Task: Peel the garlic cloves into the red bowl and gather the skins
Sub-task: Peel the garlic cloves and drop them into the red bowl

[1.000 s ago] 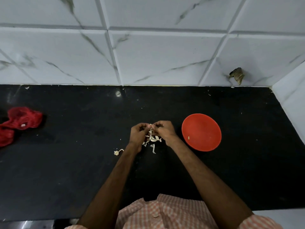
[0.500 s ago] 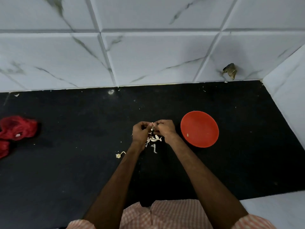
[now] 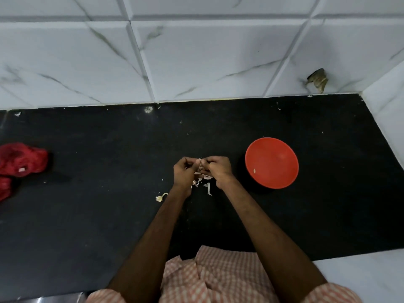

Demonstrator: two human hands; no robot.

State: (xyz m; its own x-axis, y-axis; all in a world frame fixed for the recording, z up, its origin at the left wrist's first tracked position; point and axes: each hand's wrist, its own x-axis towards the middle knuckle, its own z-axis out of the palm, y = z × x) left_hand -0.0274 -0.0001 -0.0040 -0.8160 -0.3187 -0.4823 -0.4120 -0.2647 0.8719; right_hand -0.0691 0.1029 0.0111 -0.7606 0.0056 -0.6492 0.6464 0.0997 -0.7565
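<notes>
Little moves: we keep left hand (image 3: 184, 171) and right hand (image 3: 218, 169) pinching one garlic clove (image 3: 200, 162) over the skins (image 3: 207, 186) so peel piles there; red bowl (image 3: 271, 162) toward right edge of counter (image 3: 105, 215).

The round plastic bowl (image 3: 276, 157) is red, the stone countertop (image 3: 105, 147) black, the wall tiles (image 3: 196, 53) white with grey veins, the shirt (image 3: 220, 278) orange-and-white checked, the papery garlic skins (image 3: 209, 189) pale.

Open black counter (image 3: 105, 154) stretches between what looks like a red net bag (image 3: 23, 160), far left, and the skins (image 3: 209, 190); the red bowl (image 3: 271, 162) blocks the right.
</notes>
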